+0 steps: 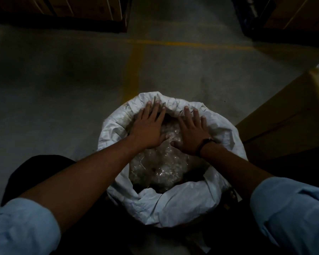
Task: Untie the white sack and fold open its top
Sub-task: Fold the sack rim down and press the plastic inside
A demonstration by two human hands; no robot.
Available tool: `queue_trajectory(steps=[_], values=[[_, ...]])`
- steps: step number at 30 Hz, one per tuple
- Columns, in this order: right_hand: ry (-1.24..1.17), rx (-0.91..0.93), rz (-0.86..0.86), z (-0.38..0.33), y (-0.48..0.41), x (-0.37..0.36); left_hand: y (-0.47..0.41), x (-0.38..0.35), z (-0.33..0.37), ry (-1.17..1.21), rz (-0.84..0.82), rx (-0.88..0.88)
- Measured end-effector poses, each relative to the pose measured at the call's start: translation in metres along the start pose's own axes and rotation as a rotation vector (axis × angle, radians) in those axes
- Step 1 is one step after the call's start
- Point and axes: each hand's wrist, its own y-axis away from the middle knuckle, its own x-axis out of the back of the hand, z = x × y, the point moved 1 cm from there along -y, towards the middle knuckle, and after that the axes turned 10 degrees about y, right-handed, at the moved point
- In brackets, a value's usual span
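Hands seen from above work at the mouth of a white sack (173, 205) that stands on a grey concrete floor (63, 89), directly in front of the person and just beside a cardboard box (284, 116) on the right. The left hand (147, 129) and right hand (190, 133) lie side by side, fingers straight and spread, gripping nothing. Their fingertips press against the inside of the far rim. No tie is visible, and the near rim looks rolled down in a thick cuff, so the far side appears to be the part left to fold.

To do this well, push the far edge outward and down with even pressure from both palms, working round the rim so the cuff stays level. Take care not to snag the crumpled clear plastic (155, 168) inside.

The sack stands upright, its long axis vertical, and its mouth faces straight up at the camera.
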Motion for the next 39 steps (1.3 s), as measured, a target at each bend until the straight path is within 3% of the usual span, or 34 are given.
queue_trajectory(steps=[5,9,14,19,30,34,36,39], values=[[0.050,-0.026,-0.032,0.013,-0.027,0.003,-0.021,0.007,-0.004,0.052,-0.042,0.013],[-0.054,-0.123,0.130,0.032,-0.038,0.025,-0.035,0.011,-0.006,-0.009,0.060,0.024],[-0.104,-0.220,0.014,0.045,-0.033,0.005,-0.043,0.003,-0.003,-0.005,0.074,0.023],[-0.087,-0.244,0.082,0.055,-0.040,-0.002,-0.051,-0.001,0.001,0.059,0.054,0.038],[-0.672,-0.213,-0.165,0.111,-0.045,0.044,-0.050,-0.002,0.000,0.032,0.081,-0.140],[-0.610,-0.179,0.058,0.092,-0.034,0.038,-0.067,0.010,0.018,-0.018,0.109,-0.171],[-0.554,-0.154,0.038,0.079,-0.030,0.038,-0.094,0.022,0.038,-0.074,0.095,-0.272],[-0.319,-0.154,-0.055,0.076,-0.027,0.029,-0.123,0.033,0.076,-0.125,-0.106,-0.320]])
